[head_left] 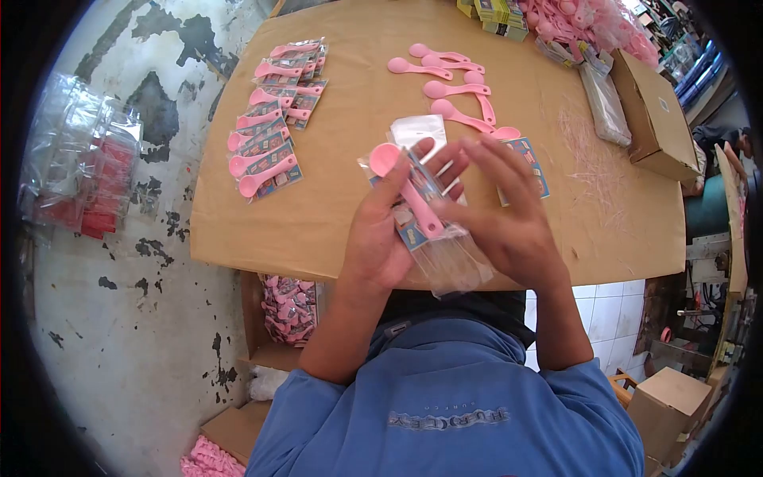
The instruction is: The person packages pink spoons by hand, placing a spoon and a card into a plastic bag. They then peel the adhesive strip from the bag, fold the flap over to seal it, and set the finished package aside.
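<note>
A pink plastic spoon (420,208) lies with a printed blue card (409,232) in a clear plastic bag (457,266), held in my left hand (380,234). My left thumb presses just below the spoon's bowl, and the fingers come round behind the bag. Over the right side of the bag is my right hand (517,230), fingers stretched and apart, the thumb close to the spoon's handle. Behind the hands lies a stack of clear bags (418,132). Partly hidden by my right hand is another printed card (531,163), with a loose pink spoon (506,133) at its top edge.
Bagged pink spoons (262,167) overlap in rows on the table's left. Several loose spoons (449,89) lie beyond my hands. A pink heap (584,24), yellow card packs (501,12) and a cardboard box (656,115) stand at the back right. Below the table edge is a box of pink pieces (290,310).
</note>
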A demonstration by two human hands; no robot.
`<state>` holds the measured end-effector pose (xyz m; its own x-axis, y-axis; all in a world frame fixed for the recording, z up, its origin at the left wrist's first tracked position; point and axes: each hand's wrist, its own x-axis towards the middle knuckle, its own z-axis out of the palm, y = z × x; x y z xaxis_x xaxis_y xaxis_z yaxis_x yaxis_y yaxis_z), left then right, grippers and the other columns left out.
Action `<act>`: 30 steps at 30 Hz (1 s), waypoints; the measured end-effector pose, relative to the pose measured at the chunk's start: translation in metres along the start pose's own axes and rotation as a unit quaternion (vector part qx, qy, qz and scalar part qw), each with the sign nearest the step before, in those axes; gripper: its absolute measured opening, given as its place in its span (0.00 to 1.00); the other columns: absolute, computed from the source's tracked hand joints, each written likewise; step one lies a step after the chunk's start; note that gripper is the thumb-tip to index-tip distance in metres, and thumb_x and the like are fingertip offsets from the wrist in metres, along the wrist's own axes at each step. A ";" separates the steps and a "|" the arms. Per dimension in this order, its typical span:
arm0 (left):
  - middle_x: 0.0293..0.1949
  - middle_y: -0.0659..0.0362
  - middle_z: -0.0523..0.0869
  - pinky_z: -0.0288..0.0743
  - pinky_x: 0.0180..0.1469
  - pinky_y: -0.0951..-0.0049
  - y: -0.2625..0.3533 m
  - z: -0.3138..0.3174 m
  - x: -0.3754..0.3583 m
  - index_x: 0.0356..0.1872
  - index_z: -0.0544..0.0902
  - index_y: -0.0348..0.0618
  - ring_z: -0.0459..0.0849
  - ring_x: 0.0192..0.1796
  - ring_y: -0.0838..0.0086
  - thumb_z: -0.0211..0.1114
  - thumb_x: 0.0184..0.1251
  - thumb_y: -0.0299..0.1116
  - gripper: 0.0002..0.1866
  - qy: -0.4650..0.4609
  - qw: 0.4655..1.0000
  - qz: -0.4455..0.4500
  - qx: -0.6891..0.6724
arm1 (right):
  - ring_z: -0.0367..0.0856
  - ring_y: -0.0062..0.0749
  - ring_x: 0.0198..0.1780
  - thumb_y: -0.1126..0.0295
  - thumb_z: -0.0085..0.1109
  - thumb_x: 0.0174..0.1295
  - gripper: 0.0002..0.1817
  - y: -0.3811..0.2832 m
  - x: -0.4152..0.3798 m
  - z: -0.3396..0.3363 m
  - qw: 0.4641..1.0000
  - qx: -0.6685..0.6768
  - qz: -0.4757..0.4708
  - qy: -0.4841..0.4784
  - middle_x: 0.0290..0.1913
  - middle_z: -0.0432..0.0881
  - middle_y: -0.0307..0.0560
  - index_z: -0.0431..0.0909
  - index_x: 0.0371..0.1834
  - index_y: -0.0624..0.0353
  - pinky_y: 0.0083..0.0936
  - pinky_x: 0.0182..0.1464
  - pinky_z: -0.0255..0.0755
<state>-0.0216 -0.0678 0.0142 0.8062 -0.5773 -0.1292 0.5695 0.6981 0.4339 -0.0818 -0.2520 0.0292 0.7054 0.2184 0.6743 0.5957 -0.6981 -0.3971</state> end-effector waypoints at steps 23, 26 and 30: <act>0.34 0.62 0.89 0.74 0.32 0.82 -0.019 0.019 -0.008 0.80 0.72 0.41 0.80 0.29 0.86 0.68 0.79 0.28 0.31 0.052 0.885 0.143 0.441 | 0.82 0.40 0.49 0.79 0.74 0.59 0.21 0.009 0.002 0.002 0.981 -0.008 0.120 0.149 0.53 0.86 0.48 0.85 0.57 0.58 0.33 0.46 0.77; 0.27 0.69 0.82 0.61 0.30 0.84 -0.016 0.009 -0.010 0.82 0.70 0.43 0.70 0.26 0.91 0.69 0.77 0.26 0.34 0.010 0.836 0.139 0.531 | 0.82 0.46 0.51 0.79 0.76 0.55 0.16 0.007 0.012 0.007 0.982 -0.062 0.083 0.160 0.55 0.85 0.47 0.89 0.48 0.58 0.38 0.50 0.77; 0.26 0.74 0.71 0.52 0.30 0.83 -0.016 0.019 -0.015 0.82 0.70 0.40 0.63 0.28 0.91 0.70 0.75 0.22 0.36 0.001 0.785 0.136 0.604 | 0.82 0.45 0.51 0.79 0.76 0.54 0.14 0.010 0.015 0.012 0.977 -0.089 0.068 0.181 0.55 0.86 0.47 0.89 0.44 0.58 0.40 0.52 0.76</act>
<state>-0.0454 -0.0783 0.0262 0.8724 -0.4753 0.1140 -0.1906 -0.1161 0.9748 -0.0606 -0.2477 0.0275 0.5727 -0.1171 0.8114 0.4074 -0.8182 -0.4057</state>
